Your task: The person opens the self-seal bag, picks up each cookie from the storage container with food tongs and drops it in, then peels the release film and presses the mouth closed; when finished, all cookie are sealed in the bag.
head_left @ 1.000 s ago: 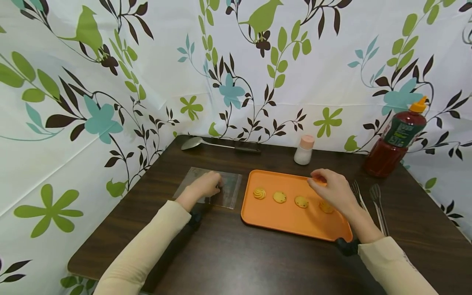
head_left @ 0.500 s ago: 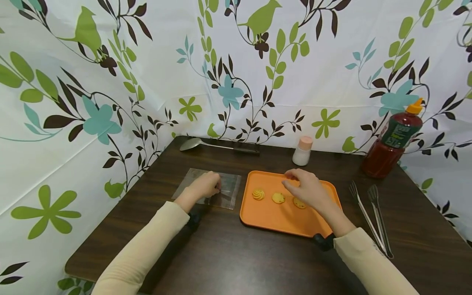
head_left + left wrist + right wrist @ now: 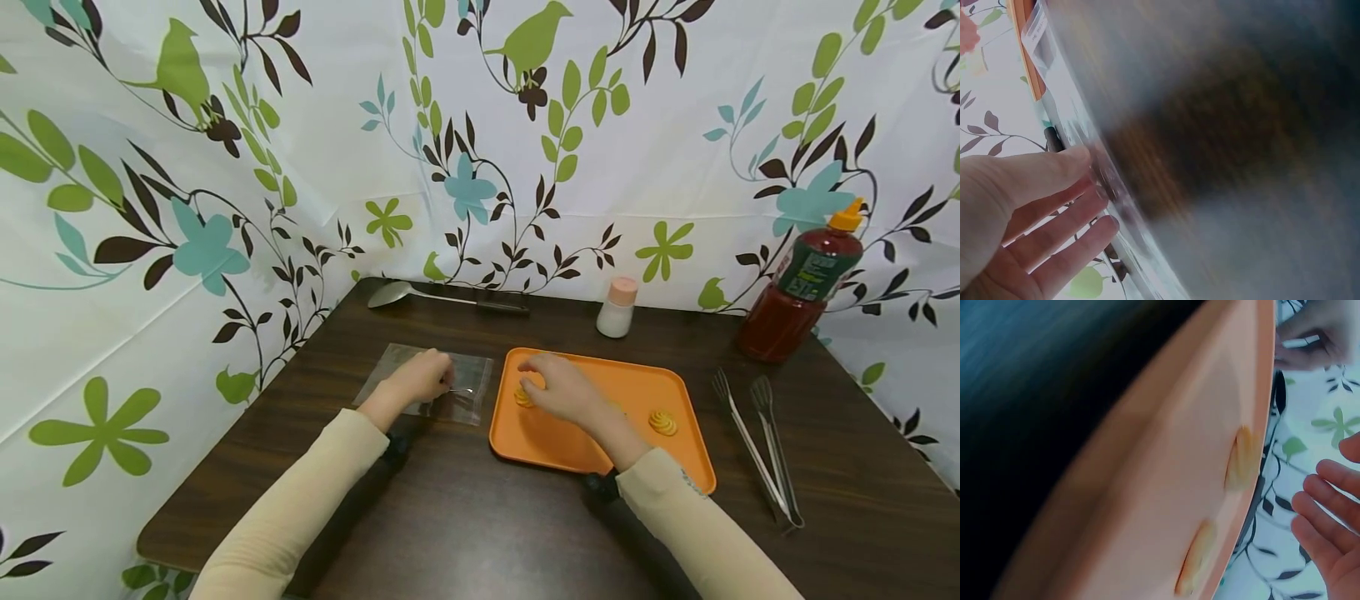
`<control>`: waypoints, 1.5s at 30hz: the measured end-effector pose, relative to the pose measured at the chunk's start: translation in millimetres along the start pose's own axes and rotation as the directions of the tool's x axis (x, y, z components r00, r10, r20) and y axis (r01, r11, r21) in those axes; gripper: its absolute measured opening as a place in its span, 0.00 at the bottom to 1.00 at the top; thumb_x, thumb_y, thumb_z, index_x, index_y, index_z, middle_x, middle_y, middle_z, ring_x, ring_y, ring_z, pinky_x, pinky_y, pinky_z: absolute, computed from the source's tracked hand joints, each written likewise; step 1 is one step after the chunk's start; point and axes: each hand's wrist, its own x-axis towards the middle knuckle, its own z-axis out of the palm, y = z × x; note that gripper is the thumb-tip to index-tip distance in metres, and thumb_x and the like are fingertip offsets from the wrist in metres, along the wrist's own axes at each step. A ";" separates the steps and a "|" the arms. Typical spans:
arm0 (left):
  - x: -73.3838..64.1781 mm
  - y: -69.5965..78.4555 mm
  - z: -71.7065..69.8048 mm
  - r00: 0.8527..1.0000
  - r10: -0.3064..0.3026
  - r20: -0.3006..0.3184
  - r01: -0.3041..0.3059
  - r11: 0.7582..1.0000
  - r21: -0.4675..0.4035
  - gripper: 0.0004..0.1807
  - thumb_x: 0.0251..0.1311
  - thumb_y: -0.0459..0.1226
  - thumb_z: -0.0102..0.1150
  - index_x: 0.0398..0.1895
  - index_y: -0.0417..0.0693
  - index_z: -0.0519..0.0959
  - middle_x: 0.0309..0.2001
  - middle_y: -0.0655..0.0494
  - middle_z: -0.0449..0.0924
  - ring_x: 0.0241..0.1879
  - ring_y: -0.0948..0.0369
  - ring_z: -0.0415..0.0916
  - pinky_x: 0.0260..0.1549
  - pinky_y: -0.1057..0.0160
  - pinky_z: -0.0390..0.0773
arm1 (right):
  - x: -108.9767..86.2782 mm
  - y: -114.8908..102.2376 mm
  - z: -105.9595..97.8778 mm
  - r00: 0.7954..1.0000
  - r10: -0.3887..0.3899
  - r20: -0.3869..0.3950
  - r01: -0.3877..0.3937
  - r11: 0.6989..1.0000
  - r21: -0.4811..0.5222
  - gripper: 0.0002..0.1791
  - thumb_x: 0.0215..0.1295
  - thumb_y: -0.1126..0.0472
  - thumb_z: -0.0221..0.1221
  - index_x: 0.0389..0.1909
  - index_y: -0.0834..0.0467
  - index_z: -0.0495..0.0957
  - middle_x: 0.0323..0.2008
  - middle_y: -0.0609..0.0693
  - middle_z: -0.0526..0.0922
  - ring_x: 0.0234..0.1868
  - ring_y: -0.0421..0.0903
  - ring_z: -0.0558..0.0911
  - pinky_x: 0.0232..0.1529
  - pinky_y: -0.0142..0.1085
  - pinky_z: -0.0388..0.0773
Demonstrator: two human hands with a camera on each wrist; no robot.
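Note:
My left hand (image 3: 416, 377) is over a clear plastic bag (image 3: 471, 379) lying flat at the left of the table. In the left wrist view, the thumb and fingertips of the left hand (image 3: 1054, 212) meet at the bag's edge, pinching the film. My right hand (image 3: 566, 390) hovers above the orange tray (image 3: 555, 446) with fingers loosely bent, nothing between them. Just under its fingertips sits a swirled cookie (image 3: 523, 398); another swirled cookie (image 3: 663, 422) lies at the tray's right. Between these, the right hand and forearm mostly hide the flatter cookies. In the right wrist view, cookies (image 3: 1241, 459) rest on the tray.
A long-handled spoon (image 3: 393, 293) lies along the back edge. Behind the tray stands a white shaker (image 3: 617, 310) with a pink lid. To the right are metal tongs (image 3: 776, 454) and a bottle of red sauce (image 3: 795, 292). A patterned curtain (image 3: 480, 150) hangs behind the table.
My right hand has moved left across the tray, from above the rightmost cookie to the leftmost one. My left hand has stayed at the bag, whose film shifts slightly.

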 end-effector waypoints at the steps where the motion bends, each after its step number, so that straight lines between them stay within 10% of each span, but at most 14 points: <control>1: -0.1 -0.1 0.2 1.000 0.003 -0.002 -0.003 1.000 0.001 0.05 0.59 0.27 0.63 0.29 0.43 0.85 0.28 0.53 0.83 0.25 0.61 0.78 0.30 0.62 0.80 | 2.9 -3.6 2.4 1.000 -0.010 0.014 0.010 1.000 -0.010 0.18 0.70 0.57 0.55 0.55 0.62 0.78 0.55 0.55 0.80 0.55 0.54 0.80 0.56 0.51 0.76; 10: -0.8 -0.9 -0.4 1.000 -0.007 0.000 0.007 1.000 0.007 0.04 0.58 0.27 0.63 0.32 0.42 0.86 0.33 0.51 0.85 0.30 0.58 0.81 0.33 0.60 0.82 | 29.6 -34.9 23.9 0.969 -0.160 0.188 0.194 0.964 -0.181 0.15 0.68 0.67 0.53 0.51 0.61 0.81 0.50 0.53 0.81 0.44 0.48 0.81 0.46 0.42 0.79; 33: 4.0 -6.7 -1.3 0.998 0.051 -0.043 -0.052 0.998 -0.027 0.02 0.59 0.29 0.58 0.31 0.44 0.76 0.27 0.56 0.75 0.25 0.61 0.69 0.27 0.64 0.71 | 41.9 -45.1 38.3 0.941 -0.053 0.334 0.133 0.966 -0.221 0.18 0.63 0.73 0.54 0.49 0.58 0.84 0.48 0.55 0.83 0.46 0.49 0.82 0.48 0.40 0.80; 45: 0.0 -7.3 -21.9 0.985 0.110 -0.131 -0.124 0.987 -0.101 0.08 0.58 0.25 0.59 0.40 0.37 0.83 0.35 0.49 0.85 0.34 0.57 0.81 0.36 0.57 0.81 | 45.0 -48.4 35.7 0.921 -0.073 0.382 0.181 0.950 -0.254 0.23 0.65 0.73 0.51 0.58 0.55 0.78 0.54 0.52 0.80 0.48 0.47 0.80 0.52 0.39 0.78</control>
